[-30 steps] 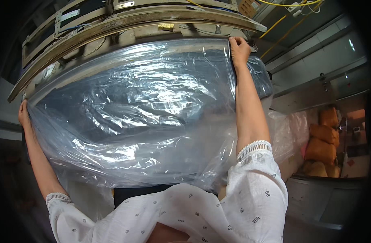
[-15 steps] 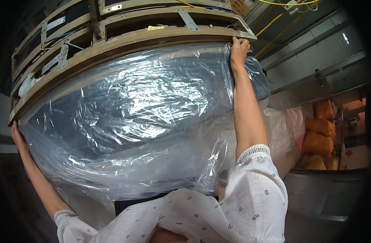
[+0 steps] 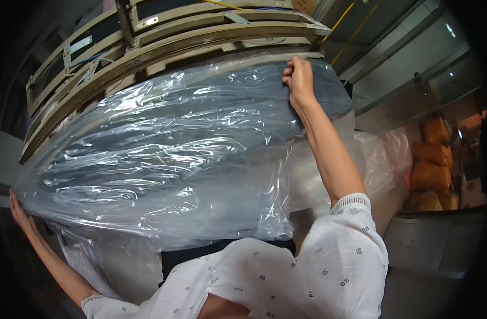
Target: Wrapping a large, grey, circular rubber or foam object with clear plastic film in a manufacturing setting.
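A clear, crinkled plastic sheet (image 3: pixel 201 154) lies over a long dark padded piece (image 3: pixel 328 87) with a rounded right end. At the sheet's far left corner, my left hand (image 3: pixel 23 215) is closed on its edge, and the film draws to a point there. My right hand (image 3: pixel 300 80) is over the far right part of the padded piece, its fingers curled at the sheet's right edge; the fingertips are partly hidden. Just beyond both hands stands a wooden frame (image 3: pixel 195 45) with metal plates, apart from my fingers.
More clear film (image 3: pixel 384 151) spreads at the right, beside orange bundles (image 3: pixel 432 162). Below my left forearm hangs loose film (image 3: pixel 121 260). A yellow cable (image 3: pixel 339 24) runs behind the frame's right end. Grey metal panels (image 3: pixel 413 239) stand at the right.
My left hand has come down and left, away from the frame's end. My right hand has left the frame's corner and moved slightly nearer. The sheet now shows long, stretched folds.
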Demonstrator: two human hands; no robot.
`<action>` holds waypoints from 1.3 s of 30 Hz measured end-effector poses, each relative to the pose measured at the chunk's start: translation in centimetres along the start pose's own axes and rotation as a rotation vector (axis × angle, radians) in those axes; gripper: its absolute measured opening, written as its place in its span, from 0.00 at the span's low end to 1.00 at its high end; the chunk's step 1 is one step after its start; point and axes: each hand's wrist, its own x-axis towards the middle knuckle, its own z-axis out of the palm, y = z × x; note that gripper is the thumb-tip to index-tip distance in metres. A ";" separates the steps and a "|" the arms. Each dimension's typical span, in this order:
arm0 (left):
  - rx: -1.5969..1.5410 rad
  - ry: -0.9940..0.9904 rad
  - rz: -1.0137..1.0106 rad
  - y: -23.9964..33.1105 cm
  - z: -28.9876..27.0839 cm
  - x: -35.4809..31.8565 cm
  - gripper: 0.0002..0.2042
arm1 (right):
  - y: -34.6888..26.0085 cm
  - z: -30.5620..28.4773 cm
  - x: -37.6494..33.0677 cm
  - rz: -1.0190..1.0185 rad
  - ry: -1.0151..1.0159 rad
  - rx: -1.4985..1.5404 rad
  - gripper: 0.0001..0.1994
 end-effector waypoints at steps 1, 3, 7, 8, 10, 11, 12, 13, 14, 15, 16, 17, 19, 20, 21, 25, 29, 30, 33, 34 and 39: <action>0.030 -0.017 0.059 2.7 -0.5 -1.9 0.21 | -1.2 -0.5 -1.9 0.290 -0.169 0.234 0.12; 0.080 0.112 -0.004 6.5 -3.0 -5.3 0.21 | -3.5 -0.2 -4.4 0.305 -0.298 0.163 0.11; 0.377 0.163 0.008 8.4 -12.9 -9.9 0.23 | -4.5 -0.1 -6.6 0.330 -0.792 -0.056 0.13; 0.387 0.164 0.024 8.0 -14.7 -10.9 0.23 | -5.0 0.0 -7.4 0.370 -0.792 -0.092 0.12; 0.353 0.138 -0.110 6.0 -17.9 -12.9 0.23 | -4.1 -0.4 -8.5 0.138 -0.742 -0.062 0.10; 0.332 0.128 -0.179 4.8 -19.3 -13.8 0.23 | -3.7 -0.5 -8.9 -0.095 -0.689 -0.051 0.09; 0.315 0.115 -0.244 4.7 -19.4 -14.4 0.22 | -3.8 -1.0 -9.4 -0.171 -0.661 -0.080 0.09; 0.297 0.105 -0.313 5.5 -19.5 -14.7 0.22 | -4.6 -1.5 -10.2 -0.172 -0.658 -0.065 0.09; 0.852 -0.095 -0.320 6.5 -19.2 -14.5 0.21 | -5.7 -2.1 -10.8 -0.200 -0.635 -0.142 0.09; 1.399 -0.306 -0.318 7.4 -17.4 -14.9 0.20 | -6.5 -2.6 -11.4 -0.229 -0.613 -0.227 0.10; 1.564 -0.292 -0.049 9.0 -12.4 -16.2 0.18 | -6.8 -3.3 -11.6 -0.248 -0.609 -0.225 0.13; 1.722 -0.260 0.229 11.4 -6.9 -17.9 0.16 | -7.0 -4.0 -11.8 -0.242 -0.604 -0.214 0.13; 1.186 -0.325 0.453 15.2 4.0 -19.8 0.11 | -7.9 -4.3 -12.5 -0.283 -0.632 -0.202 0.15; 0.862 -0.466 0.355 17.2 10.0 -21.1 0.09 | -8.2 -4.3 -12.9 -0.285 -0.643 -0.204 0.15; 0.600 -0.507 0.513 19.4 17.7 -24.1 0.08 | -8.4 -4.6 -13.3 -0.249 -0.655 -0.188 0.16; 0.176 -0.899 0.671 27.6 36.6 -34.3 0.08 | -8.7 -6.6 -14.1 -0.132 -0.663 -0.116 0.18; -0.007 -0.993 0.969 31.0 45.3 -39.2 0.12 | -9.3 -6.5 -14.8 -0.082 -0.751 -0.015 0.19; -0.048 -1.032 0.953 30.5 46.8 -39.6 0.11 | -9.1 -6.5 -14.9 -0.054 -0.783 0.080 0.19; -0.217 -1.144 0.707 28.4 48.8 -40.7 0.10 | -8.7 -7.4 -13.5 0.113 -0.850 0.270 0.21; -0.326 -1.198 0.476 27.8 48.8 -40.9 0.08 | -9.2 -8.1 -12.8 0.397 -0.976 0.398 0.22; -0.639 -1.251 -0.166 26.1 48.7 -42.2 0.03 | -9.5 -9.0 -9.7 -0.320 -0.725 -0.187 0.12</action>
